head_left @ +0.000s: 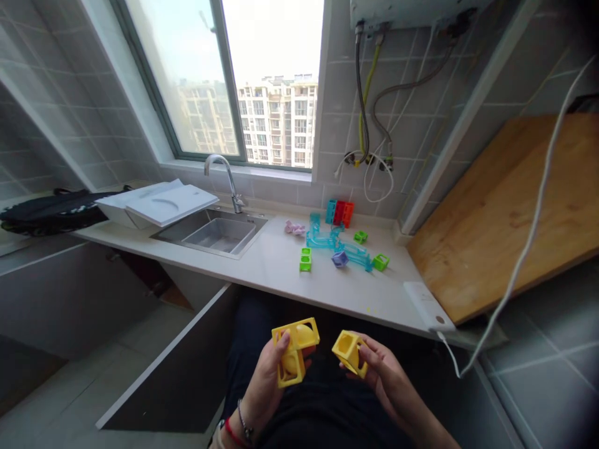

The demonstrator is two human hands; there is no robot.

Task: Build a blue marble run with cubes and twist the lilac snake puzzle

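My left hand (266, 380) is closed around a yellow block piece made of two joined open cubes (294, 349), held low in front of my dark clothing. My right hand (381, 371) grips a single yellow open cube (350, 352) a short way to the right of it. The two yellow pieces are apart, with a small gap between them. On the white counter (281, 262) beyond lie a light blue track assembly (334, 244), green cubes (306, 259), a purple cube (339, 259) and a pink piece (294, 228).
A steel sink (213, 234) with a tap (227, 178) sits left of the blocks. A white tray (161, 202) lies left of the sink. A white power pack (428, 305) with a cable rests by a wooden board (505, 212). Blue and red blocks (339, 212) stand against the wall.
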